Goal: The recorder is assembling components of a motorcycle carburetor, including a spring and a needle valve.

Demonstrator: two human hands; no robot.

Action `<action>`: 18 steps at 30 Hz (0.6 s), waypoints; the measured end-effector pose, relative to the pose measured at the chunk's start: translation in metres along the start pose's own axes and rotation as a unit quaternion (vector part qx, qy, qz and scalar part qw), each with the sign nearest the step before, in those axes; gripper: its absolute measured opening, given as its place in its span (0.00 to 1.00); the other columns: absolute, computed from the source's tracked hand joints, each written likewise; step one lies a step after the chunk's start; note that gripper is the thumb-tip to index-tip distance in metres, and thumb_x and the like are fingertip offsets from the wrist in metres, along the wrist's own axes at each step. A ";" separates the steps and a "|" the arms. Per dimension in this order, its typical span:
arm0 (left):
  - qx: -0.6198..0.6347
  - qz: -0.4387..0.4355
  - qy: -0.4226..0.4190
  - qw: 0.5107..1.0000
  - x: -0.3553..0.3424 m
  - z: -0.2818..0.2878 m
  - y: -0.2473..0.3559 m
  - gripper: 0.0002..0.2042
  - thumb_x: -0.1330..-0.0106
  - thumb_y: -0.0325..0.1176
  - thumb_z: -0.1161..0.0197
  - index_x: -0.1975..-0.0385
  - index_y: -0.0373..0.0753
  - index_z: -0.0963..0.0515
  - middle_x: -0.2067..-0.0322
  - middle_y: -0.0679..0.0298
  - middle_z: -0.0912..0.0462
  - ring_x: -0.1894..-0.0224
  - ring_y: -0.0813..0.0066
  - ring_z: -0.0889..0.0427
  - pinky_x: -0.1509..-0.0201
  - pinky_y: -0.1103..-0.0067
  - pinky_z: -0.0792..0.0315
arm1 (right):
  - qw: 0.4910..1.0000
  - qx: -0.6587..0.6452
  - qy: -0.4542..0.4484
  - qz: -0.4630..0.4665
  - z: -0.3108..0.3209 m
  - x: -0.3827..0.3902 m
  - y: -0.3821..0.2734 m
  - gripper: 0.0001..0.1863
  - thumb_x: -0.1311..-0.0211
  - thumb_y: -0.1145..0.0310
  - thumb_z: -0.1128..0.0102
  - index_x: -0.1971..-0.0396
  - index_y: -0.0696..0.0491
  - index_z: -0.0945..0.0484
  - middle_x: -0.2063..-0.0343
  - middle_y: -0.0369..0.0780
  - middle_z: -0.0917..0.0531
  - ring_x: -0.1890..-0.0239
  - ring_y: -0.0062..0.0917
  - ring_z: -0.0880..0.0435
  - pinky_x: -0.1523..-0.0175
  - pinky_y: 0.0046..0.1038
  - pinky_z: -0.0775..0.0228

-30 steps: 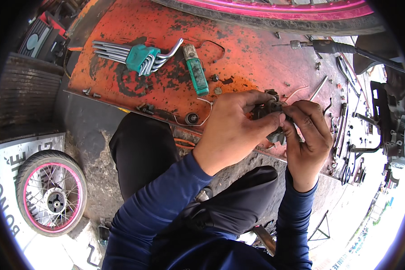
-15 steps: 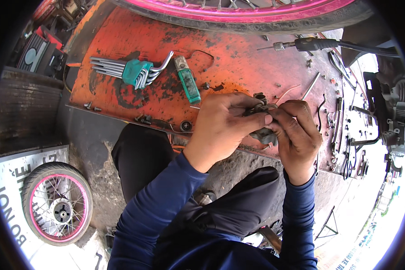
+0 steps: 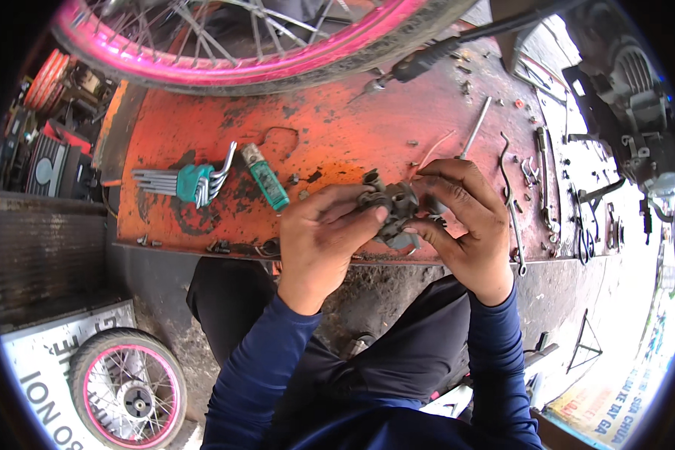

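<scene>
Part (image 3: 394,217): is sitting between the two hands, over the near edge of the table; grey, grimy metal with a short tube showing at its top.
Table (image 3: 337,135): is spreading out beneath, its orange-red paint wearing through in dark patches.
Upper wheel (image 3: 277,71): is covering the table's far side with a pink rim, spokes and a black tyre; whether it is touching the top, I cannot tell.
Machine (image 3: 630,97): is showing at the upper right, dark and partly finned.
Floor wheel (image 3: 137,403): is showing at the lower left, also pink-rimmed, partly covering a white sign (image 3: 60,352).
Left hand (image 3: 319,240): is clamping thumb and fingers on the part's left side.
Right hand (image 3: 469,225): is curving round the right side, thumb and fingertips standing apart; whether they are gripping, I cannot tell.
Holder (image 3: 195,184): is lying at the table's left, a teal block; silver keys (image 3: 154,180) are filling it, long shafts pointing left, bent ends bunching at its right.
Stick (image 3: 268,184): is lying just right of the holder, green with a pale end.
Bolts (image 3: 142,241): are lying by the table's near left edge.
</scene>
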State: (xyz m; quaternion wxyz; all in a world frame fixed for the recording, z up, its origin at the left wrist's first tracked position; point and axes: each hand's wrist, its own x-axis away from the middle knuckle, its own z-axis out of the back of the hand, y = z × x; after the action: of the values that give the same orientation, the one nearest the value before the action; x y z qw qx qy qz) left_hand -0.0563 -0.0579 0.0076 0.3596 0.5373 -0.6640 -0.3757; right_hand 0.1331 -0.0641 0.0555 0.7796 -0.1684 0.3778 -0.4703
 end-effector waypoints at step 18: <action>-0.028 -0.175 -0.098 0.979 0.020 0.010 0.003 0.20 0.44 0.31 0.24 0.53 0.30 0.20 0.46 0.41 0.21 0.45 0.55 0.18 0.41 0.68 0.23 | 0.980 0.011 0.190 0.058 -0.034 0.045 -0.029 0.32 0.67 0.67 0.20 0.52 0.47 0.16 0.47 0.45 0.24 0.48 0.44 0.24 0.47 0.44 0.29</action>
State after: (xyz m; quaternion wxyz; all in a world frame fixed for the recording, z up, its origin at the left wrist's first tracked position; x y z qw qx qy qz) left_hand -0.0694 -0.0757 0.0072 0.2359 0.5956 -0.5811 -0.5019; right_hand 0.1020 -0.1142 0.0314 0.7216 -0.0456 0.5228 -0.4515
